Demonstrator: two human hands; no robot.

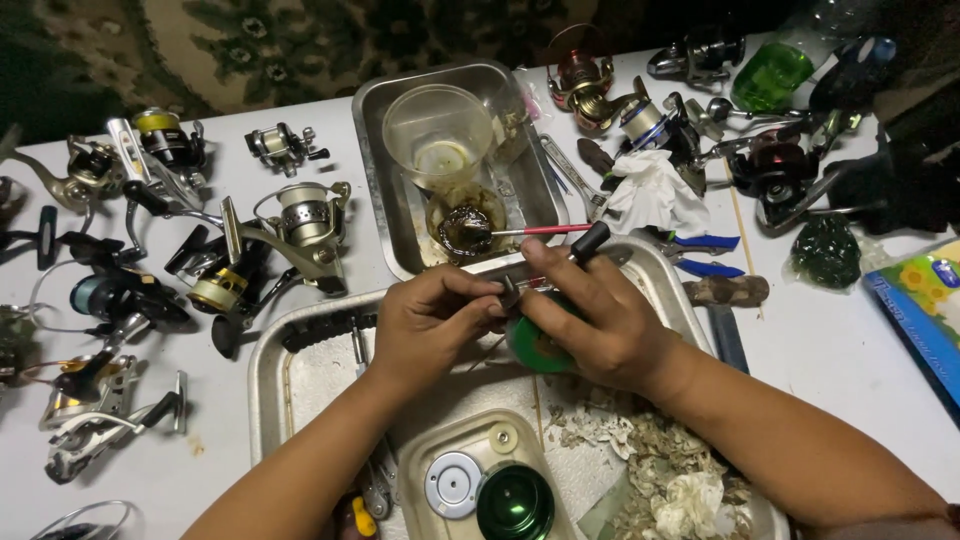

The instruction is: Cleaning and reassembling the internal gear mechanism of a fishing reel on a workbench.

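Crowding both hands [520, 320] — each grip closed on a green reel part [535, 350] — fishing reels [250, 250].

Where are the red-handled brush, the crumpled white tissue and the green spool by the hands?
red-handled brush [545, 230], head view, on the red handle.
crumpled white tissue [650, 190], head view, middle of the wad.
green spool [535, 350], head view, on the green rim showing below the right hand.
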